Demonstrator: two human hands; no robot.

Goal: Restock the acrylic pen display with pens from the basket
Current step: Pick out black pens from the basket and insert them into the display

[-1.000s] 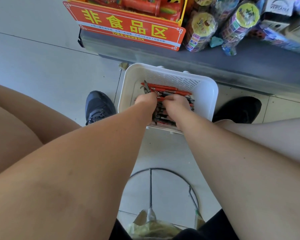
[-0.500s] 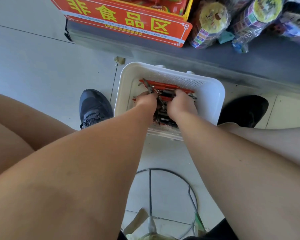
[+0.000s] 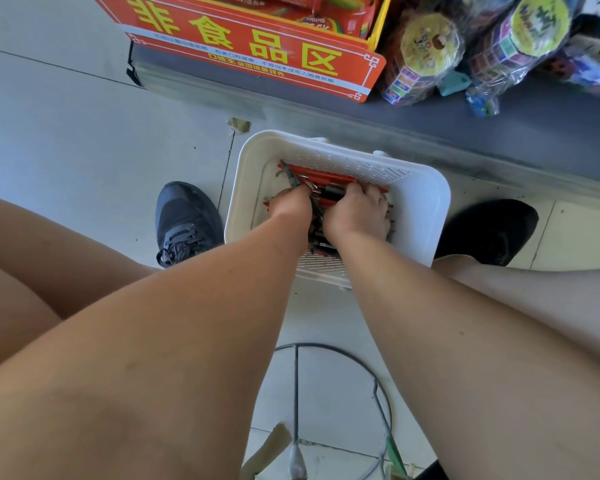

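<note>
A white plastic basket (image 3: 418,216) stands on the tiled floor between my feet. Inside lies a pile of red and black pens (image 3: 321,180). Both my hands are down in the basket. My left hand (image 3: 290,204) grips a bunch of pens, some of which stick up past its knuckles. My right hand (image 3: 359,211) has its fingers curled over pens right beside the left; its fingertips are hidden in the pile. The acrylic pen display is not in view.
A grey shelf base (image 3: 430,126) runs behind the basket, carrying an orange sign (image 3: 257,53) and bagged round toys (image 3: 426,53). My dark shoes (image 3: 184,220) flank the basket. A wire ring (image 3: 368,368) and loose cables lie on the floor near me.
My view has tilted, so the basket sits lower in frame. Both hands have stayed in the basket and shifted among the pens; the right hand reaches a little farther in.
</note>
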